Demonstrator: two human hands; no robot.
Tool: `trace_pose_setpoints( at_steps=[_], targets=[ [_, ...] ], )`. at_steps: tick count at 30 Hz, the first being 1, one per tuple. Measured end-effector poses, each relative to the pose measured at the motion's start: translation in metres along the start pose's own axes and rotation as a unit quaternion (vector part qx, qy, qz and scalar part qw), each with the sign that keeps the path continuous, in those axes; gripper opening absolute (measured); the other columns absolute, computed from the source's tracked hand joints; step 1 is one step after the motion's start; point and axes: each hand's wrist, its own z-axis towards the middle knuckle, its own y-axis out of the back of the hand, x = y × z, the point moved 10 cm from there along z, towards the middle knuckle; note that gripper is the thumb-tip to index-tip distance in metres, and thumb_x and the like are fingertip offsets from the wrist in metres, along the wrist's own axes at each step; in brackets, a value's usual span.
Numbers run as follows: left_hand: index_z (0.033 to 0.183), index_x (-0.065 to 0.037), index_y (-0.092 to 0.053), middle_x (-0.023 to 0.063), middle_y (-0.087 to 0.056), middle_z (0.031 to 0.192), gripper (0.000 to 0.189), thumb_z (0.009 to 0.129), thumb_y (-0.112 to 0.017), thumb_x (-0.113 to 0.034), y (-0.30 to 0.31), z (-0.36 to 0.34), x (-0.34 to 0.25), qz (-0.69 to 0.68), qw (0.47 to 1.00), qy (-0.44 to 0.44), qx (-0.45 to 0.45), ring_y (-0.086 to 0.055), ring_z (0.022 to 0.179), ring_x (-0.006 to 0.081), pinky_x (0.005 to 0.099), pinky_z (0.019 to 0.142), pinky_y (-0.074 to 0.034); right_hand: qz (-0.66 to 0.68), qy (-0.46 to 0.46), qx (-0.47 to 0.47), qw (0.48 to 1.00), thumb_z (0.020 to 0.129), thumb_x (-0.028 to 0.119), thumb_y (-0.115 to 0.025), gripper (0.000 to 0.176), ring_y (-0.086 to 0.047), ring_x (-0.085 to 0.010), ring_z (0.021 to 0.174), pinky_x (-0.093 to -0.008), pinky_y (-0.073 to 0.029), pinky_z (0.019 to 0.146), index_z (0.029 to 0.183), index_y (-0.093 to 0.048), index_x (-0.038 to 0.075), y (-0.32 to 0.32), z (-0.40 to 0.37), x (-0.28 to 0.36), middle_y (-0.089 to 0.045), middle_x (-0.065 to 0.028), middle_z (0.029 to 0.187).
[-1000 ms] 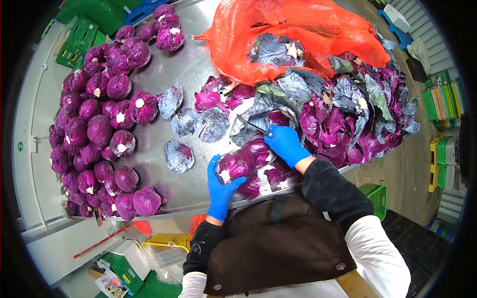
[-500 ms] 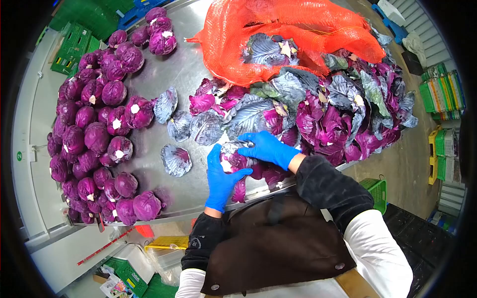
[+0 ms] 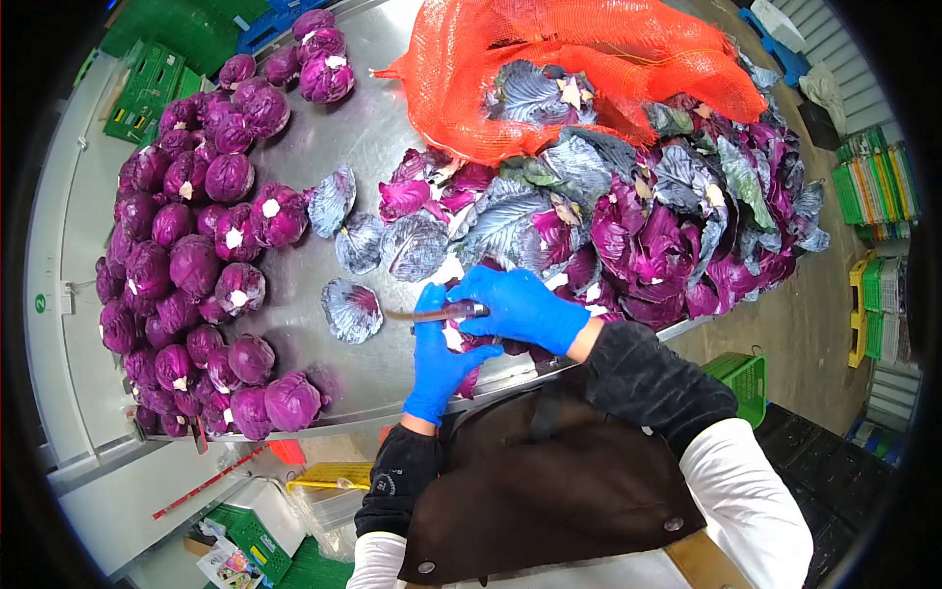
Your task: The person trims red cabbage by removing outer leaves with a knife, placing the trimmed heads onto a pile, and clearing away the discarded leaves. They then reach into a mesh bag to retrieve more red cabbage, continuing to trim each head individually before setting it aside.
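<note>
Near the front edge of the metal table (image 3: 294, 339), my left hand (image 3: 434, 361) in a blue glove is wrapped round the left side of a red cabbage (image 3: 455, 336). My right hand (image 3: 525, 309), also gloved in blue, is closed on the handle of a knife (image 3: 432, 315), whose blade points left across the top of the cabbage. Both hands partly cover the cabbage. Cut outer leaves (image 3: 351, 311) lie just left of my hands, and a large heap of loose leaves (image 3: 648, 240) spreads to the right.
Many trimmed red cabbages (image 3: 196, 265) are piled on the table's left side. A red-orange mesh bag (image 3: 451, 83) lies over leaves at the back. Green crates (image 3: 738, 385) stand on the floor at right; a yellow crate (image 3: 332, 476) is below the table at left.
The knife blade has swung out to the left and now shows plainly over the cabbage. My right hand has turned and shifted slightly. My left hand stays round the cabbage.
</note>
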Motion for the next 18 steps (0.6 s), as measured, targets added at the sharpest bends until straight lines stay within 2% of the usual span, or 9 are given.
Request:
trace_pose_setpoints(
  at_steps=[2,4,5,6,8,12,14,16,18],
  targets=[
    [0.139,0.002,-0.026,0.0213,-0.032,0.138,0.108,0.058,-0.087,-0.034,-0.002,0.002,0.014,-0.091,0.994,0.060,-0.019,-0.038,0.127,0.0348,0.0418,0.107,-0.031,-0.035,-0.002,0.066,0.997,0.077,0.036,-0.066,0.037,-0.064,-0.0346,0.075,-0.0411,-0.051,0.069,0.106,-0.065,0.013,-0.015,0.007,-0.003,-0.064,-0.0141,0.085],
    [0.142,0.001,-0.020,0.0164,-0.037,0.138,0.110,0.059,-0.088,-0.021,-0.007,0.007,0.021,-0.126,0.988,0.083,-0.030,-0.040,0.126,0.0251,0.0387,0.106,-0.035,-0.117,0.027,0.101,0.988,0.075,0.036,-0.067,0.036,-0.063,-0.0342,0.070,-0.0422,-0.051,0.066,0.103,-0.066,0.013,-0.024,0.010,-0.004,-0.063,-0.0137,0.080],
    [0.137,0.003,-0.030,0.0213,-0.037,0.136,0.102,0.060,-0.086,-0.034,-0.006,0.002,0.015,-0.056,0.996,0.066,-0.036,-0.039,0.126,0.0339,0.0417,0.107,-0.031,-0.103,0.057,0.078,0.990,0.076,0.034,-0.066,0.030,-0.063,-0.0353,0.068,-0.0434,-0.051,0.063,0.094,-0.067,0.010,-0.019,0.010,-0.004,-0.064,-0.0153,0.078],
    [0.137,0.003,-0.030,0.0213,-0.037,0.136,0.102,0.060,-0.086,-0.034,-0.003,0.001,0.009,-0.057,0.996,0.066,-0.036,-0.039,0.126,0.0339,0.0417,0.107,-0.031,-0.104,0.057,0.078,0.990,0.076,0.034,-0.066,0.030,-0.063,-0.0353,0.068,-0.0434,-0.051,0.063,0.094,-0.067,0.010,-0.018,0.011,-0.015,-0.064,-0.0153,0.078],
    [0.136,0.002,-0.034,0.0205,-0.038,0.137,0.099,0.060,-0.086,-0.034,0.000,-0.005,-0.007,0.040,0.999,0.019,-0.022,-0.038,0.128,0.0326,0.0416,0.108,-0.030,0.015,-0.072,-0.024,0.997,0.076,0.031,-0.062,0.028,-0.062,-0.0378,0.069,-0.0466,-0.050,0.066,0.083,-0.066,0.005,0.007,0.011,-0.062,-0.064,-0.0188,0.077],
    [0.135,-0.002,-0.039,0.0177,-0.038,0.139,0.096,0.058,-0.087,-0.034,0.003,-0.027,-0.005,-0.020,1.000,-0.003,0.018,-0.038,0.129,0.0321,0.0407,0.108,-0.031,-0.136,-0.250,0.011,0.959,0.077,0.031,-0.061,0.028,-0.062,-0.0393,0.073,-0.0471,-0.050,0.067,0.080,-0.066,0.004,0.002,-0.024,-0.110,-0.065,-0.0204,0.080],
    [0.133,-0.004,-0.041,0.0176,-0.040,0.135,0.092,0.058,-0.087,-0.032,0.008,-0.028,-0.013,-0.024,0.999,0.013,0.020,-0.040,0.127,0.0325,0.0406,0.106,-0.034,-0.048,-0.258,-0.022,0.965,0.077,0.041,-0.067,0.047,-0.063,-0.0383,0.080,-0.0464,-0.050,0.071,0.105,-0.063,0.004,0.010,-0.030,-0.082,-0.065,-0.0199,0.087],
    [0.130,-0.005,-0.044,0.0175,-0.041,0.132,0.087,0.058,-0.087,-0.030,0.005,-0.022,-0.015,0.059,0.997,0.041,0.037,-0.042,0.124,0.0325,0.0407,0.103,-0.036,0.046,-0.152,-0.096,0.983,0.078,0.050,-0.066,0.064,-0.064,-0.0372,0.085,-0.0443,-0.050,0.074,0.126,-0.053,0.009,0.000,-0.026,-0.048,-0.065,-0.0197,0.094],
    [0.126,-0.006,-0.048,0.0175,-0.045,0.128,0.082,0.057,-0.087,-0.029,-0.001,-0.018,-0.010,0.070,0.994,0.074,0.031,-0.046,0.119,0.0325,0.0407,0.100,-0.038,0.025,-0.219,0.060,0.974,0.079,0.050,-0.066,0.069,-0.063,-0.0370,0.090,-0.0433,-0.050,0.077,0.132,-0.047,0.010,-0.029,-0.021,-0.041,-0.064,-0.0210,0.100]
  ],
)
